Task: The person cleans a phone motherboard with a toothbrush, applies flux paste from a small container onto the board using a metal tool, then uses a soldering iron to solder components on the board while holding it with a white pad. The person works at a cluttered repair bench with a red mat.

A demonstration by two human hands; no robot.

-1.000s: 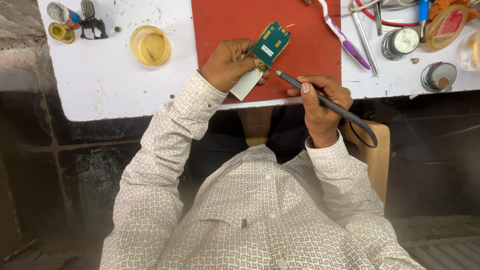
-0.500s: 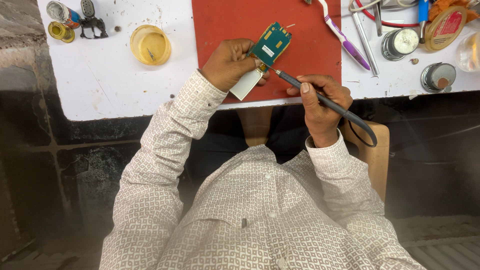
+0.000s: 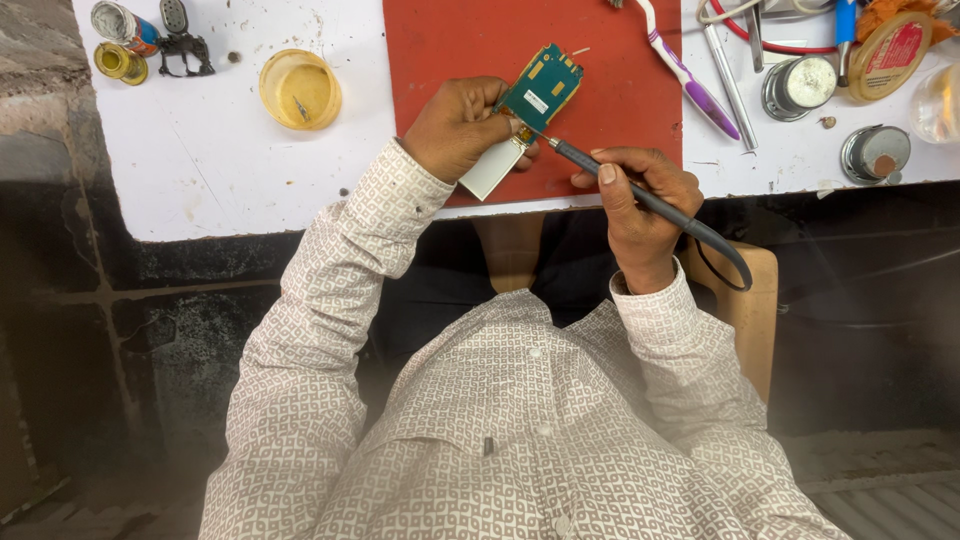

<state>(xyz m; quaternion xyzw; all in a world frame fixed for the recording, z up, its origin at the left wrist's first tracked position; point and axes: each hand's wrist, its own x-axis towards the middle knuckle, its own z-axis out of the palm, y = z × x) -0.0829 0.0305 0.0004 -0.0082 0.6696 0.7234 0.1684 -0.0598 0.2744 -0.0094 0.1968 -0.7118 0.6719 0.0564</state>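
Green circuit board (image 3: 541, 93), matt, with small gold-coloured metal patches, above a smooth white plastic panel (image 3: 492, 168). The soldering iron (image 3: 640, 192) has a dull grey rubbery grip and bare metal tip. Beneath it a matt red mat (image 3: 470, 45) on the scuffed white worktop (image 3: 220, 170). Patterned cotton-like shirt (image 3: 500, 400).

A yellow round dish (image 3: 300, 89) is seen on the white counter (image 3: 200, 170), left of a red mat (image 3: 450, 40). A purple-and-white toothbrush (image 3: 690, 72) is laid across the mat's right edge, and two round metal tins (image 3: 800, 88) are placed further right.
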